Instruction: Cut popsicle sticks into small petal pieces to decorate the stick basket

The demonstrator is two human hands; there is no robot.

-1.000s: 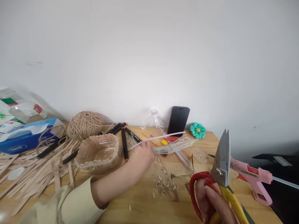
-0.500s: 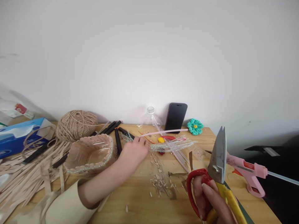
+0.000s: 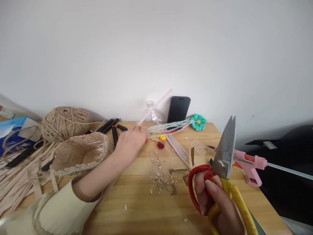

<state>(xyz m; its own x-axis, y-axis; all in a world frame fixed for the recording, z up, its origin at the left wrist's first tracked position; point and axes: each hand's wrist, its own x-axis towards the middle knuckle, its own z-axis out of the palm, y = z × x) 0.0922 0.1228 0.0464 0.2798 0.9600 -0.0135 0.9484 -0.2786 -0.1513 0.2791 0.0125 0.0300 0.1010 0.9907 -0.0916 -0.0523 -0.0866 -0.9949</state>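
Observation:
My left hand [image 3: 132,140] reaches over the back of the table, its fingers closed round a bundle of clear beaded strands [image 3: 168,126]. A thin pale pink stick [image 3: 156,106] slants up from the same hand; whether the fingers grip it I cannot tell. My right hand [image 3: 220,202], at the lower right, grips scissors [image 3: 224,151] with red and yellow handles, their blades nearly together and pointing up. Under the strands lie a yellow piece [image 3: 162,137] and a dark red rose-shaped piece [image 3: 160,145]. A teal yarn flower [image 3: 198,122] sits by the strands' far ends.
At left are a scallop-edged basket [image 3: 58,165], a twine ball [image 3: 66,124], flat tan strips [image 3: 22,186], black pens [image 3: 107,126] and a blue box [image 3: 14,130]. A phone [image 3: 179,109] leans on the wall. A pink glue gun [image 3: 251,166] lies right, near the table edge.
My left hand has lifted the beaded strands slightly off the table. The pink stick has swung from nearly level to a steep upward slant. The view has shifted a little; the right hand still holds the scissors.

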